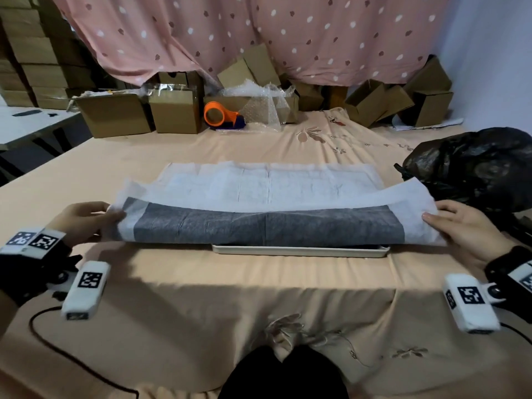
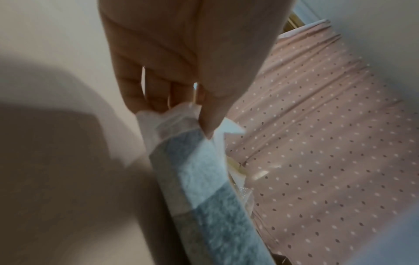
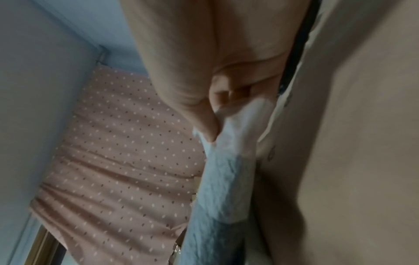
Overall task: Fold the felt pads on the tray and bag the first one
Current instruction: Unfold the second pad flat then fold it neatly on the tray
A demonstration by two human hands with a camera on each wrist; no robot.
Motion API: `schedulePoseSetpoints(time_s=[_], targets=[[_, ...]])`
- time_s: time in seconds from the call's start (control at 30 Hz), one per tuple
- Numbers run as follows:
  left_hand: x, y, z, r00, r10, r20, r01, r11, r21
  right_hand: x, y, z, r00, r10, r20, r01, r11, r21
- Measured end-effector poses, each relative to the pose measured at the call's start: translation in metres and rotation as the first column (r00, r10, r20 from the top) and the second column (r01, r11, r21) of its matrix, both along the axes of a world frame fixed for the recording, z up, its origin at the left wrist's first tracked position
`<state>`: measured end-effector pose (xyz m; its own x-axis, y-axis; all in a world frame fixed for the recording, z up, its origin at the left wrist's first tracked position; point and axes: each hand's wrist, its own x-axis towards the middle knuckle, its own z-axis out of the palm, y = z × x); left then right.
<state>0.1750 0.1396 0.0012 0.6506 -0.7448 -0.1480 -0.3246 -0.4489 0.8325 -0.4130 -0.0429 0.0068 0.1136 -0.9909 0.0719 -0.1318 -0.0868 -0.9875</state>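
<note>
Head cam: high, looking forward and down over the tabletop [image 1: 259, 298], felt pad [image 1: 267, 226] at centre, pink dotted curtain [image 1: 259, 33] at 12 o'clock. Left wrist cam: very near, looking along the left hand [image 2: 181, 62] to its grip on the pad's end [image 2: 192, 161], curtain [image 2: 328, 143] toward 3 o'clock. Right wrist cam: equally near, along the right hand [image 3: 215, 62] to the other end [image 3: 226, 170], curtain [image 3: 124, 152] toward 8 o'clock; all three views share pad and curtain.

A pink dotted curtain [image 1: 259, 33] is hanging behind stacked cardboard boxes [image 1: 115, 113]; a peach cloth [image 1: 201, 298] is covering what is probably a table.
</note>
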Motion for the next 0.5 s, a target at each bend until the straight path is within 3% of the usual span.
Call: schedulePoseSetpoints(time_s=[0.2, 0.37, 0.5], targets=[[-0.018, -0.007, 0.007, 0.96, 0.026, 0.28, -0.03, 0.999, 0.012, 0.004, -0.006, 0.002, 0.984, -0.117, -0.133, 0.107, 0.991, -0.083], [-0.023, -0.011, 0.002, 0.955, -0.016, 0.298, -0.039, 0.983, 0.177, 0.002, -0.006, -0.014, 0.883, -0.147, -0.445, 0.118, 0.989, -0.092], [-0.022, -0.006, 0.001, 0.947, -0.111, 0.302, 0.024, 0.96, 0.278, -0.003, -0.008, -0.024, 0.863, -0.153, -0.482, 0.114, 0.988, -0.108]])
